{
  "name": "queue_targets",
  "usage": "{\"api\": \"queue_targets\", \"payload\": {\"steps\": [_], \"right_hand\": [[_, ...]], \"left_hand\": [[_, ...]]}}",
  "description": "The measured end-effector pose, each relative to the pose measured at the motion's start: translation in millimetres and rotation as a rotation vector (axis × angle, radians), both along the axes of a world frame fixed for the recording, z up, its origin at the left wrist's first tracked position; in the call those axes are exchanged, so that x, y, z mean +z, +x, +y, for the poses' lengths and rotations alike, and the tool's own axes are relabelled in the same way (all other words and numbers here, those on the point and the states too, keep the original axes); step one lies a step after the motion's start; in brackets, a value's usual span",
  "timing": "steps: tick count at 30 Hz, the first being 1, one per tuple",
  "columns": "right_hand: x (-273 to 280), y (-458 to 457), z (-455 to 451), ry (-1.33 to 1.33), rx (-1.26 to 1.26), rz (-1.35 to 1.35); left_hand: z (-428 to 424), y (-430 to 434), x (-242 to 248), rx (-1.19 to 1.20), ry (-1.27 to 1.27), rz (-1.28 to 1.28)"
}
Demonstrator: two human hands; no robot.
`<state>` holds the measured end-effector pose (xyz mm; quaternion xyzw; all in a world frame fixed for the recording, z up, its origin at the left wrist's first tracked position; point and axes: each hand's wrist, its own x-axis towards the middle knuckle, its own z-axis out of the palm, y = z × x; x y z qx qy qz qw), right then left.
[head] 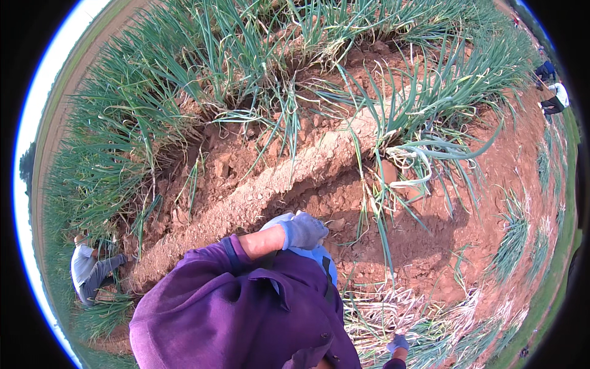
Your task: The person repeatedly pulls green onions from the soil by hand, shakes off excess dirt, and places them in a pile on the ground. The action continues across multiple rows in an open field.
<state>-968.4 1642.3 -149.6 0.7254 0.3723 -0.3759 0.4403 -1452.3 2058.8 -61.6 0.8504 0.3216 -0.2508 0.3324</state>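
My left hand (pixel 304 229), in a grey-blue work glove, hangs in front of my body with its fingers curled. It is close to light blue cloth (pixel 318 256) at my leg, and its palm side is hidden. Low at the right, my gloved right hand (pixel 397 342) is at a spread of pulled green onions (pixel 382 309) with pale stems. Whether its fingers close around any stems cannot be made out. Ahead to the right, a clump of green onions (pixel 415 115) leans over the reddish soil, some of its leaves bent and drooping.
A ridge of dry soil (pixel 276 180) runs diagonally ahead of me. Dense standing green onions (pixel 184 69) grow beyond it. More onion bundles (pixel 511 235) lie at the right. One person (pixel 87 272) is low among plants at the left; another person (pixel 555 97) bends at the far right.
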Motion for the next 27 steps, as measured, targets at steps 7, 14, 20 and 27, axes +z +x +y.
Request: {"api": "queue_targets", "payload": {"steps": [7,14,20,27], "right_hand": [[-84.3,-73.9,59.3,0.497,-0.248,0.384],[-75.0,-133.0,159.1,0.559,-0.467,0.595],[-109.4,-74.4,161.7,0.681,-0.812,0.519],[-172.2,-87.6,131.9,0.656,-0.738,0.551]], "left_hand": [[80.4,44.4,174.0,-0.289,0.322,-0.254],[82.2,37.3,308.6,-0.549,0.483,-0.655],[79.4,60.0,306.8,-0.696,0.411,-0.734],[71.9,95.9,297.2,-0.808,0.349,-0.759]]}}
